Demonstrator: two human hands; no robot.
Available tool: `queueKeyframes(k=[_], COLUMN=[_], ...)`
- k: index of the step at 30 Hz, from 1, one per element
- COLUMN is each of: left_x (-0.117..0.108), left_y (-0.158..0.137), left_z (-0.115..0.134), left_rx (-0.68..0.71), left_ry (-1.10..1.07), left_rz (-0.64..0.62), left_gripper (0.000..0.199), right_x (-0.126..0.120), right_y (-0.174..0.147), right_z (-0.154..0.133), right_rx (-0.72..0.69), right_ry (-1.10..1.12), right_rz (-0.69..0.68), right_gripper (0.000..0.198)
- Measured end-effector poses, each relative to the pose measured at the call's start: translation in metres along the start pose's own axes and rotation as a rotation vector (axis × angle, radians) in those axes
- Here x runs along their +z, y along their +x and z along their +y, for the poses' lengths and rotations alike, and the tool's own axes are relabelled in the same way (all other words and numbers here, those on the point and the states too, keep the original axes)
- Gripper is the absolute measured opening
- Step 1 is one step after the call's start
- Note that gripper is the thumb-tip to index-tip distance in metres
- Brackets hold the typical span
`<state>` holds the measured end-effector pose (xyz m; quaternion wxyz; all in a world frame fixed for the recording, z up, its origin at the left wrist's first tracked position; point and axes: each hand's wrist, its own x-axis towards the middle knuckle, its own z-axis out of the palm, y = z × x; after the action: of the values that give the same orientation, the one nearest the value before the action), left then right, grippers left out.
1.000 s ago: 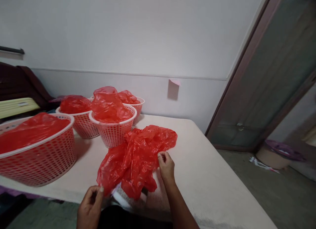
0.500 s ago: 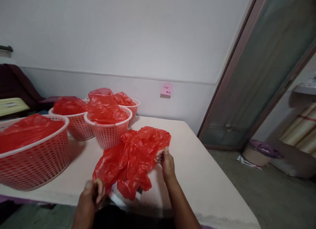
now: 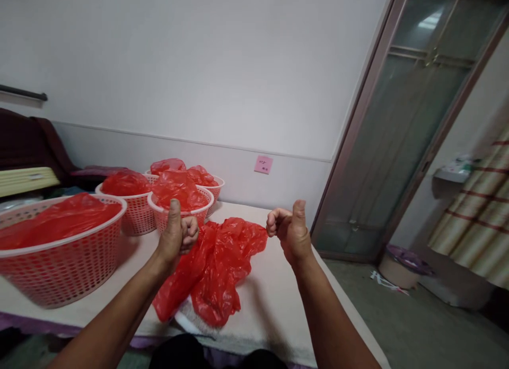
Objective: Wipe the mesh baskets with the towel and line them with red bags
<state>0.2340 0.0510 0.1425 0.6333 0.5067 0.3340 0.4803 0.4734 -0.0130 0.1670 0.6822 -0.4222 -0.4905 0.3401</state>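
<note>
My left hand (image 3: 177, 234) is raised in front of the baskets, thumb pointing up and fingers curled in, with nothing seen in it. Across from it, my right hand (image 3: 291, 232) makes the same closed shape, thumb up, just right of the bag's edge and apart from it. Between and below them a crumpled red plastic bag (image 3: 228, 255) lies spread on the table, partly over a whitish-grey thing (image 3: 194, 318) whose kind I cannot tell. Behind my left hand stands a basket (image 3: 159, 214) with a red plastic bag (image 3: 178, 190) bulging from it.
A large white-rimmed basket (image 3: 75, 276) stands at the left, with several smaller ones behind it, all holding red plastic. The table (image 3: 266, 310) has a pale cover. A pink note (image 3: 263, 164) is on the wall. At the right are a glass door (image 3: 382, 146) and a bin (image 3: 400, 271).
Both hands have lifted away from the red bag's edges and now show raised thumbs. The bag stays on the table. The view has shifted slightly.
</note>
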Motion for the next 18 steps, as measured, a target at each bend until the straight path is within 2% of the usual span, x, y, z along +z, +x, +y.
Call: queueKeyframes(k=[10, 18], left_x=[-0.001, 0.002], left_y=[-0.008, -0.009], left_z=[-0.004, -0.001], left_rx=[-0.021, -0.020], left_ry=[0.014, 0.026], left_rz=[-0.017, -0.018], left_gripper=[0.079, 0.078], right_x=[-0.004, -0.008], right_y=[-0.010, -0.009], right_z=[-0.005, 0.010], right_rx=[0.038, 0.076], right_ry=[-0.009, -0.018], right_rz=[0.016, 0.013], right_gripper=[0.085, 0.084])
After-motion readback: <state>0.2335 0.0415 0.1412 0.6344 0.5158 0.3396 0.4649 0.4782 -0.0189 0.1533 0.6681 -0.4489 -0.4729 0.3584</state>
